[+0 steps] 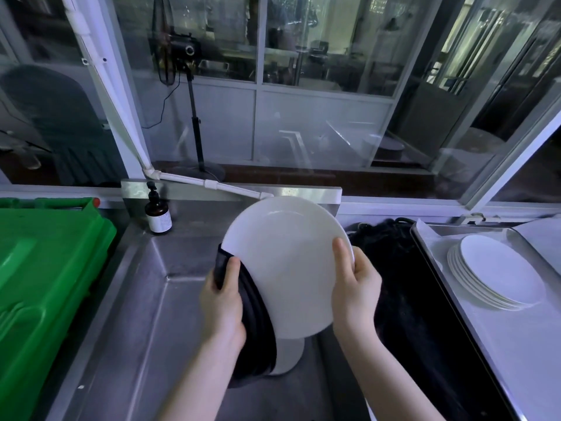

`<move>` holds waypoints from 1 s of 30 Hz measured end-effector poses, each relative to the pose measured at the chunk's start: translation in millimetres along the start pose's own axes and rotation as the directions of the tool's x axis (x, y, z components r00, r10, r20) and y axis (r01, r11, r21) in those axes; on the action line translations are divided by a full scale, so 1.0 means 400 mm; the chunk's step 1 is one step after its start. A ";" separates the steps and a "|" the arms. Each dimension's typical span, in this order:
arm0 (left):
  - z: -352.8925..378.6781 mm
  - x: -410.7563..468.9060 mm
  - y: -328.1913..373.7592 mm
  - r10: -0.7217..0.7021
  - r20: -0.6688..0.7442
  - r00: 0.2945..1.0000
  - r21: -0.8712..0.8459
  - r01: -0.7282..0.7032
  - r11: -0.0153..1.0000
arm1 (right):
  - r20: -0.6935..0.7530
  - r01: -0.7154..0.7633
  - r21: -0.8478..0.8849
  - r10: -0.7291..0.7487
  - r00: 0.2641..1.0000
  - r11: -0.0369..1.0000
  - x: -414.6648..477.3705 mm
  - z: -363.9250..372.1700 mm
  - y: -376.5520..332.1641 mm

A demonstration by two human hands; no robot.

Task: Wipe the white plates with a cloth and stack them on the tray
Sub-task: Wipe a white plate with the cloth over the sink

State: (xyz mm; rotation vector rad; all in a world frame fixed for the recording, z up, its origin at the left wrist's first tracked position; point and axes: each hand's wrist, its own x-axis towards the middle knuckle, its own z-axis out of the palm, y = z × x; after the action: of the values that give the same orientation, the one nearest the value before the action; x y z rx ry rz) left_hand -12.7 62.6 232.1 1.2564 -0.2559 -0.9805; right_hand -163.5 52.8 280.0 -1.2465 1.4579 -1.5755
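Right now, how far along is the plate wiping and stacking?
Done: several round white plates sit stacked on the metal tray. In hand: the right hand holds a tilted white plate over the steel sink; the left hand grips a dark cloth against it. Left: at least one lower white plate waits beneath.

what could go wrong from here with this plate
1. The plate is held tilted over the steel sink, pinched at its rim by the right hand and through the dark cloth by the left hand; a slip could drop it onto the other plate lying below.
2. The stack on the tray leans in a fan, so one more plate might slide off.
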 end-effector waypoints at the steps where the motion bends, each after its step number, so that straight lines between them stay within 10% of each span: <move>1: -0.005 0.007 0.004 0.003 -0.007 1.000 0.028 -0.003 1.000 | 0.052 -0.024 -0.027 0.025 0.998 0.999 0.005 -0.005 0.012; 5: -0.034 0.025 0.056 0.186 0.133 0.974 0.213 -0.211 0.954 | 0.389 0.033 -0.136 0.023 0.921 0.990 0.087 -0.061 -0.035; 8: -0.022 0.023 0.099 0.353 0.434 0.829 0.379 -0.524 0.763 | 0.664 0.347 -0.413 0.017 0.748 0.842 0.140 -0.051 -0.099; 13: 0.002 0.035 0.123 0.348 0.686 0.639 0.403 -0.732 0.550 | 0.721 0.542 -0.391 -0.118 0.683 0.744 0.122 -0.021 -0.108; 16: -0.018 0.043 0.121 0.325 0.637 0.698 0.427 -0.671 0.606 | 0.587 0.410 -0.369 -0.133 0.799 0.834 0.112 -0.040 -0.081; 19: -0.025 0.037 0.076 0.207 0.296 0.933 0.287 -0.293 0.912 | 0.258 0.011 -0.128 0.023 0.966 0.992 0.059 -0.031 -0.041; 22: -0.010 0.015 0.036 0.108 0.006 0.994 0.185 -0.107 0.977 | -0.015 -0.232 0.163 0.238 0.971 0.959 -0.018 0.011 0.005; 26: -0.031 0.025 0.042 0.153 0.039 0.987 0.233 -0.158 0.960 | 0.203 -0.165 -0.001 0.162 0.966 0.986 0.011 -0.028 0.021; 30: -0.025 0.038 0.092 0.341 0.404 0.849 0.412 -0.502 0.761 | 0.568 0.177 -0.256 0.000 0.823 0.950 0.123 -0.061 -0.062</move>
State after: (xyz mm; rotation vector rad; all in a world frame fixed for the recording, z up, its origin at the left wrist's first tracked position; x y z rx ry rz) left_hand 20.2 57.5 255.8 1.4205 -1.0656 -0.7156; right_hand -199.5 20.7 316.1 -1.7951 1.2756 -0.9195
